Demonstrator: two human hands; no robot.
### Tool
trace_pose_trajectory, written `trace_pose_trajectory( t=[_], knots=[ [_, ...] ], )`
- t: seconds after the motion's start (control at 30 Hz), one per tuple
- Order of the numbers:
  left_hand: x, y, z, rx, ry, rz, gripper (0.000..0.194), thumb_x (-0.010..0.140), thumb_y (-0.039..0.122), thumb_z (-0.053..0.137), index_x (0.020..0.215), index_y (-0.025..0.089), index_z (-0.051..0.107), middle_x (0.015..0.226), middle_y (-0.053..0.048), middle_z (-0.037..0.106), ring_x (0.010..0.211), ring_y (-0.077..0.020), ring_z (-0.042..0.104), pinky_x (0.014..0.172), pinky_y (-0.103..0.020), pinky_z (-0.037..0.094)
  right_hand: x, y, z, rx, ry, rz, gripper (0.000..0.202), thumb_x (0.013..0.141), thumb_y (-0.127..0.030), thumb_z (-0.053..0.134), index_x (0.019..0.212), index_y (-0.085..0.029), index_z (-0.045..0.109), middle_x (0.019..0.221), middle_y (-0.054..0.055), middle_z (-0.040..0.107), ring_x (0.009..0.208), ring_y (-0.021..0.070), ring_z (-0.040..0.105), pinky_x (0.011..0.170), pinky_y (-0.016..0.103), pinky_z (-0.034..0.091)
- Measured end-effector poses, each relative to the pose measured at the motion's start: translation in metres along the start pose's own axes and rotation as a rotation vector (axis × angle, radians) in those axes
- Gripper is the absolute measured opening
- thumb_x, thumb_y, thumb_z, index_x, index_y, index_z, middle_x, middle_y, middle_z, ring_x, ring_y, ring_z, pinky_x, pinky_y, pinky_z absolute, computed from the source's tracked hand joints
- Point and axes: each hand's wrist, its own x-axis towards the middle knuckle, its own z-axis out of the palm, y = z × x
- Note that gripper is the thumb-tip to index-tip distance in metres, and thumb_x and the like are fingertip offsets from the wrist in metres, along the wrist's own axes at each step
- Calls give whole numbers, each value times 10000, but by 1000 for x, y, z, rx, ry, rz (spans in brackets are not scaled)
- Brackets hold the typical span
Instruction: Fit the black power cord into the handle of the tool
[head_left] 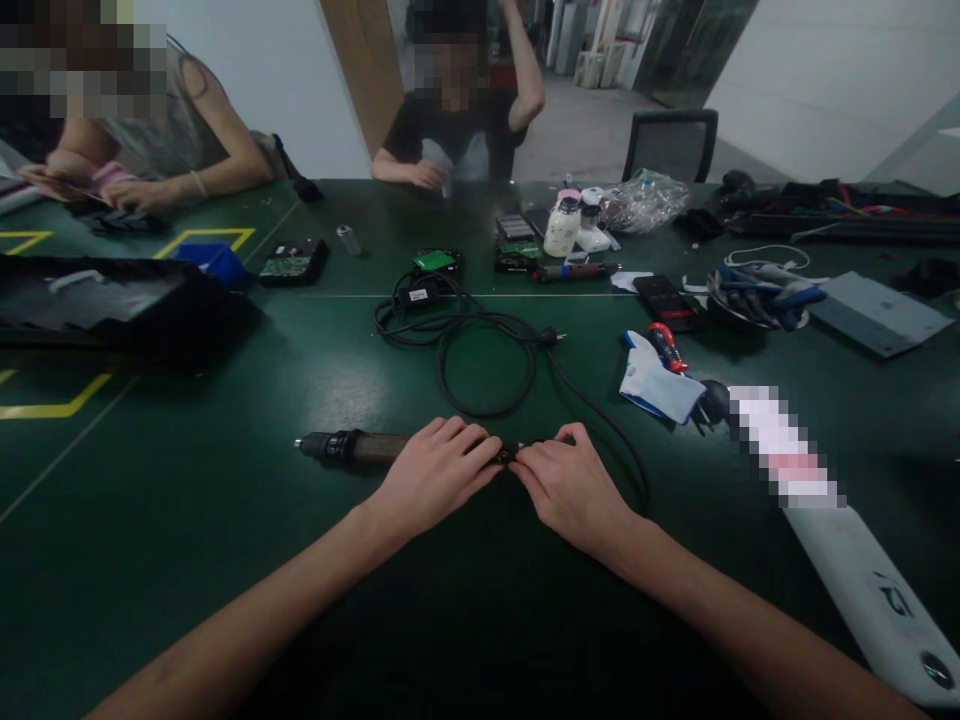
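Observation:
My left hand (442, 465) is closed over the rear part of an electric screwdriver (367, 447). The tool lies on the green table with its metal tip toward the left. At its back end, my right hand (574, 485) pinches the black plug of a cable; the fingers hide most of this plug. Both hands' fingertips meet there, and I cannot tell whether the plug is inside the socket. Behind the hands the black power cord (487, 412) lies in loops, with a power adapter (418, 294) and a mains plug (551, 337) on it.
A black tray (90, 330) and a blue bin (214, 265) stand at left. Hard drives (292, 262), a second electric screwdriver (577, 271) and bottles (562, 228) lie farther back. Gloves (660, 380), a red-handled screwdriver (666, 345) and a white power strip (862, 570) are at right. Two people sit opposite.

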Motion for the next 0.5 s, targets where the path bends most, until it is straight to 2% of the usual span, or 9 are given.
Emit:
trace_pose_trajectory(
  t=[0.13, 0.3, 0.5],
  knots=[
    [0, 1, -1, 54, 0, -6, 231, 1030, 375, 476, 1143, 212, 595, 1021, -66, 636, 917, -226, 552, 818, -383, 436, -2, 0, 3, 31, 44, 29, 234, 1049, -253, 489, 967, -204, 702, 912, 52, 749, 810, 196, 642, 869, 404, 302],
    [-3, -3, 5, 73, 42, 16, 277, 1044, 400, 437, 1151, 211, 609, 1037, -72, 640, 917, -224, 565, 804, -380, 432, -4, 2, 13, 114, 119, 99, 208, 1046, -284, 532, 981, -234, 724, 930, 20, 767, 796, 172, 654, 876, 398, 302],
    [-6, -2, 6, 69, 51, 31, 253, 1037, 365, 466, 1185, 204, 594, 1134, -77, 652, 994, -238, 586, 842, -396, 443, -3, 0, 10, 204, 97, 121, 201, 1038, -314, 523, 931, -209, 658, 871, 15, 727, 741, 167, 599, 883, 389, 321]
  ],
)
